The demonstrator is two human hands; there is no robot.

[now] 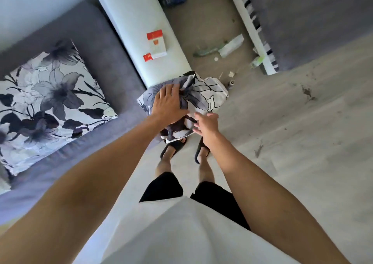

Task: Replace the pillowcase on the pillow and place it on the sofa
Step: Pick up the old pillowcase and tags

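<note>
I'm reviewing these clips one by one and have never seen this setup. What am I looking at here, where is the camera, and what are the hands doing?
There is no machine here: a person wears one wide-angle camera on the head, looking down at their own arms, legs and black slippers. The left hand rests flat, fingers straight, on a crumpled floral pillowcase bunched at the end of the white sofa arm. The right hand reaches toward the same cloth with loose, spread fingers; it does not seem to grip it. On the grey sofa at left lies a floral pillow. Two red-and-white packs sit on the sofa arm. Small litter lies on the floor beyond.
</note>
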